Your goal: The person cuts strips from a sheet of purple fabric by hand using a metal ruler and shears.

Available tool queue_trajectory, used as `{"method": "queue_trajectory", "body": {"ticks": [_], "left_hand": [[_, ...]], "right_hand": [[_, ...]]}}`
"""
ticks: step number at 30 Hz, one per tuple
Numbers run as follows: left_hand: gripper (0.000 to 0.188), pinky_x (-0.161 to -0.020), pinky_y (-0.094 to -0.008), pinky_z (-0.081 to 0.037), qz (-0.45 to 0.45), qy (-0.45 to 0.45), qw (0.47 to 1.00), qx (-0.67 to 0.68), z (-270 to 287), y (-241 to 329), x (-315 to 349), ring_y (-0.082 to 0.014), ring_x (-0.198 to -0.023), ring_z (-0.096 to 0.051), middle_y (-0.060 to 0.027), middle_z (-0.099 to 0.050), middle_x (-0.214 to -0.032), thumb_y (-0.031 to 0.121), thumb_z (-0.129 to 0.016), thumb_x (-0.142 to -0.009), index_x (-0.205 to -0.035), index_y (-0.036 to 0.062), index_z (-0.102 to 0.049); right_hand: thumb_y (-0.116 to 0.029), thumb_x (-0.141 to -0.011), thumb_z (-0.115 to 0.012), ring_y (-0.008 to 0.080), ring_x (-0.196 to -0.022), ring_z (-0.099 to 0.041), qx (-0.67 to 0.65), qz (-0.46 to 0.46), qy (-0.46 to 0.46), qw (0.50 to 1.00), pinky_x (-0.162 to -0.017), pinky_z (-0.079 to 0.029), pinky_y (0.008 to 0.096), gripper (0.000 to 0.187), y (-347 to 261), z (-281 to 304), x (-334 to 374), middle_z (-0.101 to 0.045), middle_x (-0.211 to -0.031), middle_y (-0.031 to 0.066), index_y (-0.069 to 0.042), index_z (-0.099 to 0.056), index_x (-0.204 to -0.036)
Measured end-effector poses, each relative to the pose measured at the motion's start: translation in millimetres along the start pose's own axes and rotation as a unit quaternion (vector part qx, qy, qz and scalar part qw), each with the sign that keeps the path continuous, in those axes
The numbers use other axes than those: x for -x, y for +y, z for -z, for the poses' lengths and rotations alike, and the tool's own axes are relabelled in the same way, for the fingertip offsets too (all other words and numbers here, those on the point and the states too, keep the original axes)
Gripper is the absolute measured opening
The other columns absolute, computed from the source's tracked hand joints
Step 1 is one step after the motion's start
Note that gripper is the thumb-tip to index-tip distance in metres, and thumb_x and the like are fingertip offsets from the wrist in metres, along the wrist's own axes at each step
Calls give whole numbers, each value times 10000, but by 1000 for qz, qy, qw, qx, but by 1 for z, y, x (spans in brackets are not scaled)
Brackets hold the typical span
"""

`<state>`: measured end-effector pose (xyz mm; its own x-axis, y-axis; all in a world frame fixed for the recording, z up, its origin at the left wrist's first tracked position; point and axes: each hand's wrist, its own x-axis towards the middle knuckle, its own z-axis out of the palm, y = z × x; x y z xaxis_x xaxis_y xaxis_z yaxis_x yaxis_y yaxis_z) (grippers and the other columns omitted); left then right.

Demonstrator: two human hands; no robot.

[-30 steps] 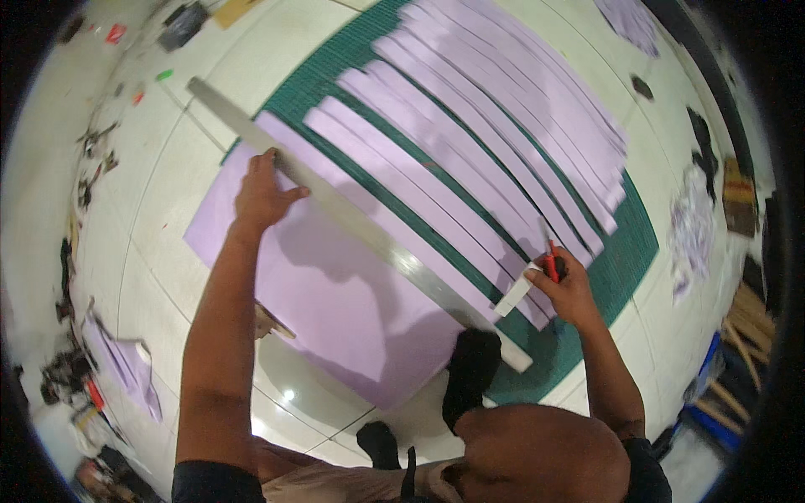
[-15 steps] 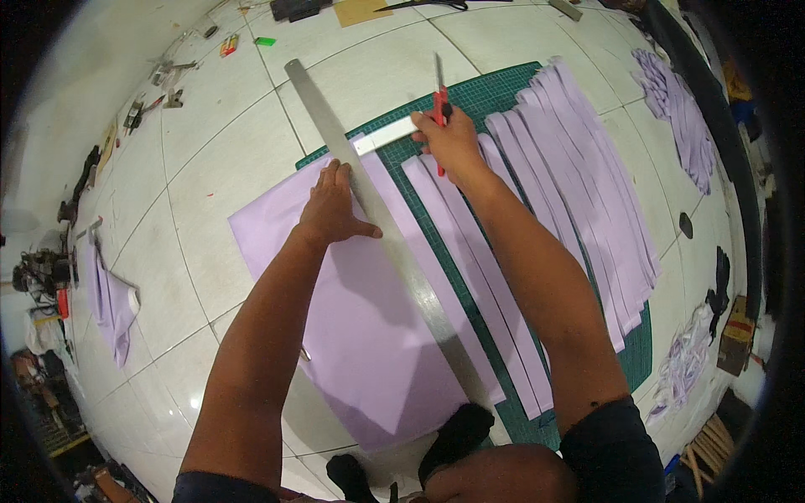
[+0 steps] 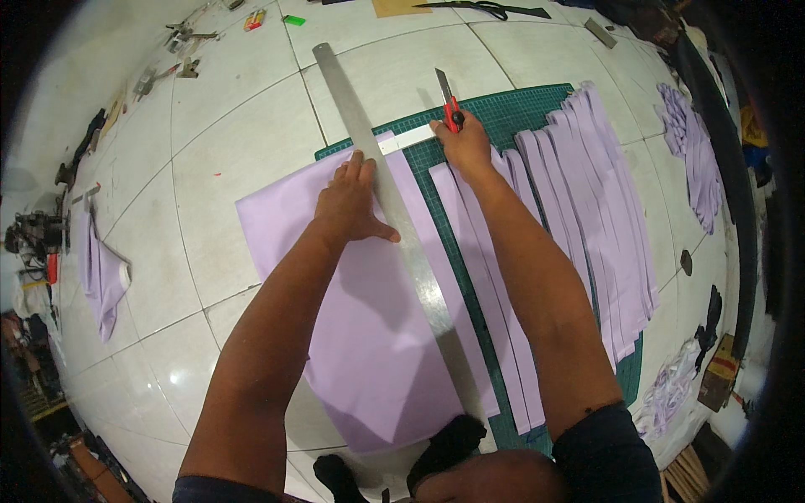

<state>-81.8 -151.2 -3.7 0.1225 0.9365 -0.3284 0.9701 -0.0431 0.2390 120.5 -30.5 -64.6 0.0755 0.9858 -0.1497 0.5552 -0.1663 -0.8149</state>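
My left hand (image 3: 348, 201) lies flat with the thumb spread, pressing on a long steel ruler (image 3: 342, 88) and the lilac fabric (image 3: 369, 335) beside it. Right of the ruler, a narrow margin of lilac cloth (image 3: 419, 218) shows. In my right hand (image 3: 470, 149) is a red utility knife (image 3: 453, 111), its blade pointing away and up. The same fingers grip one end of a short white ruler (image 3: 411, 137), whose other end meets the steel ruler's edge. A green cutting mat (image 3: 524, 107) lies underneath.
Several cut lilac strips (image 3: 579, 193) lie layered on the mat's right side. Beyond it is bunched lilac cloth (image 3: 692, 159). Black scissors (image 3: 486, 8) rest at the far edge of the tiled floor. Another lilac piece (image 3: 101, 277) lies at the left. My feet (image 3: 449, 448) are near the fabric's lower edge.
The whole view has shifted, so the fabric and mat appear further right at the far end. The knife has tipped in my right hand. Both hands keep their places at the rulers.
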Motion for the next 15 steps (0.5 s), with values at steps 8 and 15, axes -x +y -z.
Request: {"method": "queue_trajectory", "body": {"ticks": [8,15], "left_hand": [[1358,-1089,-514,-441,-4,-22,1000,4,4,1,-1,-385,-1451,-305,-182,-228,-1610,557,-949,-418,-1505,58,-305],[1361,-1088,-499,-447,-9,-18,1000,-9,5,2,-2,-387,-1440,-325,-190,-236,-1603,564,-946,-424,-1503,45,-300]], "right_hand": [[-377,-833,-758,374,-984,-669,-26,-7,13,1000,-868,-511,452,474,5,2,-1,-696,-1043,194,-38,-641,-1143],[-344,-833,-764,368,-922,-672,-37,18,39,998,-828,-513,442,443,18,-3,-8,-700,-986,193,-14,-650,-1106]]}}
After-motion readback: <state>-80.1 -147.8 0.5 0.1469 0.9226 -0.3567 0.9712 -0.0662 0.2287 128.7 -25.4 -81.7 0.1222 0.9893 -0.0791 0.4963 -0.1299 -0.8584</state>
